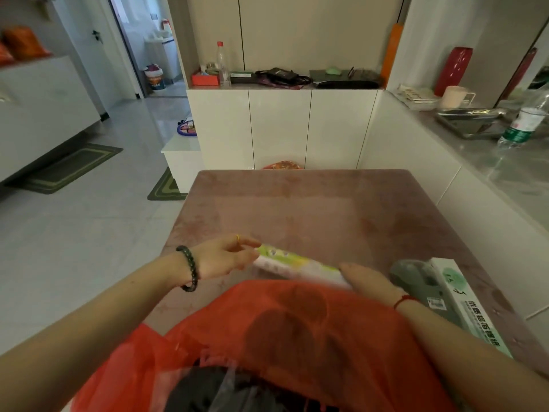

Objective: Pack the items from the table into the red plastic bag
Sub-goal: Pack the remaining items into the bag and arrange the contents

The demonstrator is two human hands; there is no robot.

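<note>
— Where's the bag?
— At my six o'clock: the red plastic bag (282, 337) lies on the near edge of the table (297, 209). Just beyond it, a long green-and-pink packet (297, 261) lies crosswise.
— And the hands?
— My left hand (222, 257) pinches its nine o'clock end. My right hand (367, 281) lies straight-fingered against the three o'clock end. A green-white box (463, 304) sits further toward three.
</note>
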